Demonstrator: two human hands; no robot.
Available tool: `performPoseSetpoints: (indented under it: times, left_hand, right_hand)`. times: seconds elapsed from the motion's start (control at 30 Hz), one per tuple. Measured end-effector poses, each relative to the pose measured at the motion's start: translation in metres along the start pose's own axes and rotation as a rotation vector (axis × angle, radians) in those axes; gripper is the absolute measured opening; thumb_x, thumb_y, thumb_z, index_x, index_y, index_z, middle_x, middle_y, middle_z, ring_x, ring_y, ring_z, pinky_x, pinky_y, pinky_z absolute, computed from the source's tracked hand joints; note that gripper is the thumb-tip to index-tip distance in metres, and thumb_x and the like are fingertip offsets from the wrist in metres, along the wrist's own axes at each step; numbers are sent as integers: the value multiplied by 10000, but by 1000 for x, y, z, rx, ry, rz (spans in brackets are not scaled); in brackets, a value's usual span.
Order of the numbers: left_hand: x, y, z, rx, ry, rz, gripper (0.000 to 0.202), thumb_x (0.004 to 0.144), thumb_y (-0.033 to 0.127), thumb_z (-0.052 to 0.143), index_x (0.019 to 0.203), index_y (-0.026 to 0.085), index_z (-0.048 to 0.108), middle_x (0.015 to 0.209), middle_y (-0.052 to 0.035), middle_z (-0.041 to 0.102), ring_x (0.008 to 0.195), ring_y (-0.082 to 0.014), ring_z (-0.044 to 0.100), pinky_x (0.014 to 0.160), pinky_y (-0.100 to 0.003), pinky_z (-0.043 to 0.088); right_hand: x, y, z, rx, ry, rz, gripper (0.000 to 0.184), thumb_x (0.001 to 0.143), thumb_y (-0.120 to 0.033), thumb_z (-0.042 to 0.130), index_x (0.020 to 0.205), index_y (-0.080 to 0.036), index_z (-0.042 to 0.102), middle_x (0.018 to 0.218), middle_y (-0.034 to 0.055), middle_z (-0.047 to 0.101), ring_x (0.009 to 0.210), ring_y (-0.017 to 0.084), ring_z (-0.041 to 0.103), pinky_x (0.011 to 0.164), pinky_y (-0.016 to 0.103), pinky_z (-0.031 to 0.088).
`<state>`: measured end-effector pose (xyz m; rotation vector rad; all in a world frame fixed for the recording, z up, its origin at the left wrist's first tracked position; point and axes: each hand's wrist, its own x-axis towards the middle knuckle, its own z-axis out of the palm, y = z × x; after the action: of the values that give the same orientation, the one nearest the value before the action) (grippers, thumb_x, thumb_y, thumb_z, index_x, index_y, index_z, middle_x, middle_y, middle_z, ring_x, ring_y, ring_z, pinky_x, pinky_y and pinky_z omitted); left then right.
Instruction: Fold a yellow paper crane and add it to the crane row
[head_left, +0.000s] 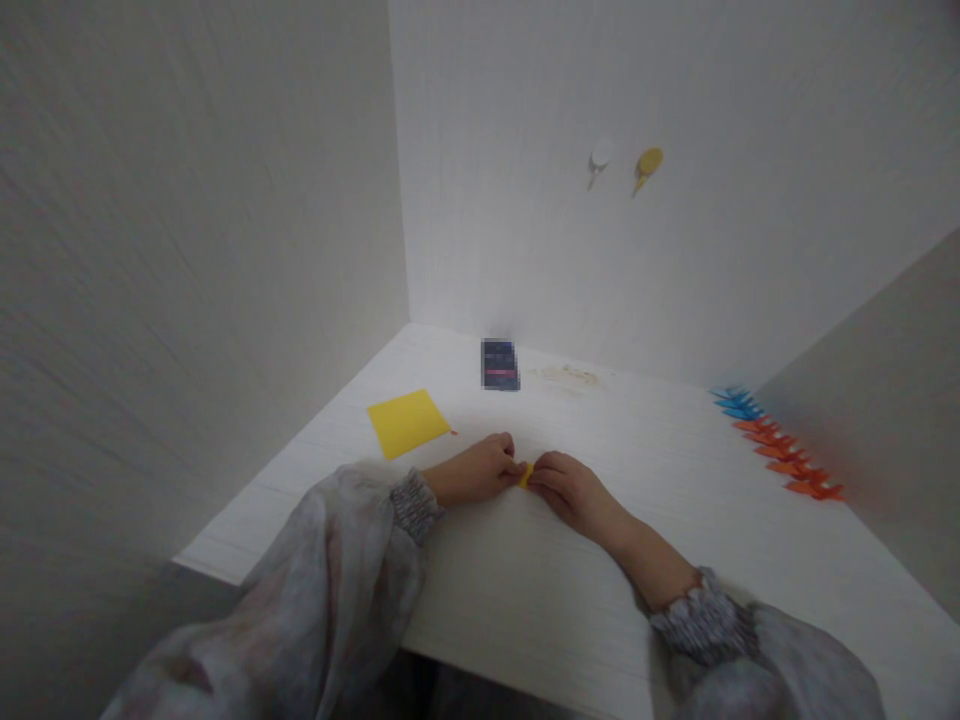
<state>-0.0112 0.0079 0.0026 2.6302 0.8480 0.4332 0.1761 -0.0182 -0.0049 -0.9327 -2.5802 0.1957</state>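
Left grip point(489, 470), right grip point(571, 490) on yellow piece point(526, 477), white tabletop point(517, 590), pale walls point(495, 200)

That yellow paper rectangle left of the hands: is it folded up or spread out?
Spread out: the yellow paper rectangle lies flat on the white tabletop, showing a broad four-cornered face.

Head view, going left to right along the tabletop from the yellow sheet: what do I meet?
Yellow sheet, left hand, small yellow piece, right hand, row of folded papers.
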Motion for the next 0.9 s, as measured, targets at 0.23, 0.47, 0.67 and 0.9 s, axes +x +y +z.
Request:
performPoseSetpoints:
  times: [0.23,0.47,0.67,0.9]
  left_hand:
    - [1,-3,0,-110,13,-58,280,813,281,406,779,148,650,748,-27,500,660,-92,469,619,-196,362]
    - [1,-9,3,-216,60,-70,190,768,216,473,815,159,649,728,-12,517,698,-96,490,653,-189,365]
    - [0,-8,0,-224,34,-57,188,765,227,480,836,163,643,737,-12,520,697,-97,490,645,-188,362]
    - [-1,-7,0,-235,13,-70,276,786,344,448,763,156,649,727,-9,497,660,-86,478,625,-192,353]
  right_hand:
    - [4,-3,8,-6,15,117,159,831,-155,371,838,-150,529,803,65,516,766,162,498,709,311,425]
    - [6,-2,15,12,51,185,141,823,-139,372,764,-152,500,749,47,494,724,157,473,677,292,414]
    - [7,1,20,34,66,225,112,793,-120,392,739,-153,484,731,37,490,696,151,458,642,282,394]
    - [8,1,20,58,63,270,97,758,-103,410,710,-161,471,717,33,502,674,147,456,612,267,382]
